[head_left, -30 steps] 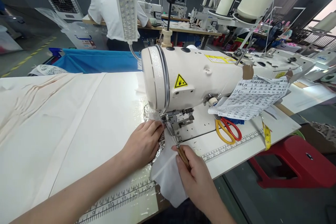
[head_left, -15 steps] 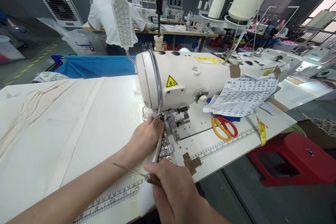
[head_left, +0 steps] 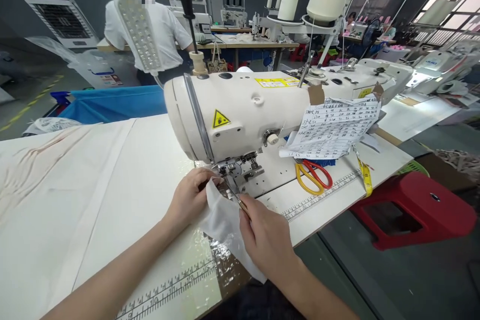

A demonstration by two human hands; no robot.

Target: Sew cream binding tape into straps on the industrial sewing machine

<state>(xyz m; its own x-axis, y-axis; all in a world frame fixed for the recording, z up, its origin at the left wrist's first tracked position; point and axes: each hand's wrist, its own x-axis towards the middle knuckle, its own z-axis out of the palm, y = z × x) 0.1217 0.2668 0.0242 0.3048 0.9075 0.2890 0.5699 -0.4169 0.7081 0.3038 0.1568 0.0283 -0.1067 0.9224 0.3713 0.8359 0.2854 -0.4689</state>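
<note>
My left hand [head_left: 190, 194] pinches the upper edge of a thin white piece of fabric [head_left: 225, 222], close beside the needle area of a white sewing machine [head_left: 236, 110]. The cloth hangs down towards the table's front edge. In my right hand [head_left: 264, 232] is an awl [head_left: 243, 205], its handle wrapped by the fingers. The awl points up and left to the presser-foot area [head_left: 229, 167]; whether its tip touches the fabric is too small to tell. The machine head partly hides the sewing point.
Scissors [head_left: 314, 177] with red and yellow handles lie right of the hands, near a handwritten paper sheet [head_left: 333, 130] and a yellow tape measure [head_left: 365, 177]. A red stool [head_left: 423, 210] stands at right. Pale fabric [head_left: 33, 170] lies at left. A person in white [head_left: 165, 25] sits beyond.
My right hand has moved up and forward, bringing the awl from above the left forearm to the presser-foot area. The left hand now lifts the fabric's edge. The view has shifted right.
</note>
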